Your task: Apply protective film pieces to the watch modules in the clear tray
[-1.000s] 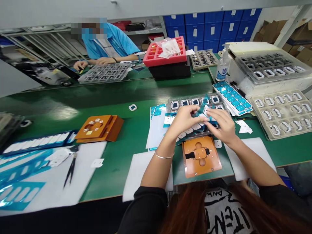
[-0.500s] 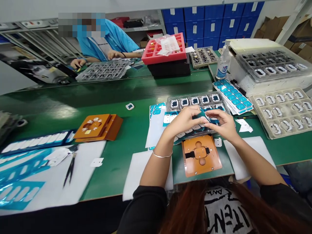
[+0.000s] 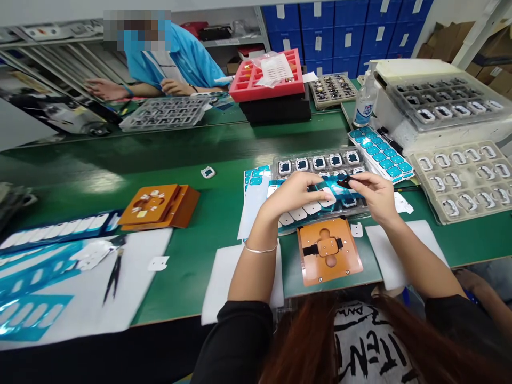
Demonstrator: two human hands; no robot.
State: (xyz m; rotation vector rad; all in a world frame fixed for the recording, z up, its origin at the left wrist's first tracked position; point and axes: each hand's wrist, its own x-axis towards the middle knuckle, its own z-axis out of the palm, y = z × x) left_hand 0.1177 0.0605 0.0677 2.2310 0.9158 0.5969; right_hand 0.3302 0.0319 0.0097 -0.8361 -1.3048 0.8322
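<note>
My left hand (image 3: pixel 291 196) grips a sheet of blue film (image 3: pixel 338 196) with white rounded labels, thumb on top. Between the thumb and fingers of my right hand (image 3: pixel 376 196) is a small, thin dark piece (image 3: pixel 344 182), close to the film's right part. Both hands are above a clear plastic tray (image 3: pixel 310 164) of white-framed parts with dark centres. An orange jig (image 3: pixel 310 269) with a black strip across its middle lies nearer to me. Beside it is a small white backing piece (image 3: pixel 357 230).
Left are another orange jig (image 3: pixel 188 208), black tweezers (image 3: pixel 113 277) and blue film sheets (image 3: pixel 52 314). A beige tray (image 3: pixel 472 184), blue sticker sheets (image 3: pixel 384 154) and a pump bottle (image 3: pixel 365 104) stand right. Across the bench sits a co-worker (image 3: pixel 180 58) behind a red divided box (image 3: pixel 240 96).
My hands have moved apart, the right one drawing right. The dark piece now shows in its fingers, and the film between the hands is more exposed. The co-worker's hands have lifted.
</note>
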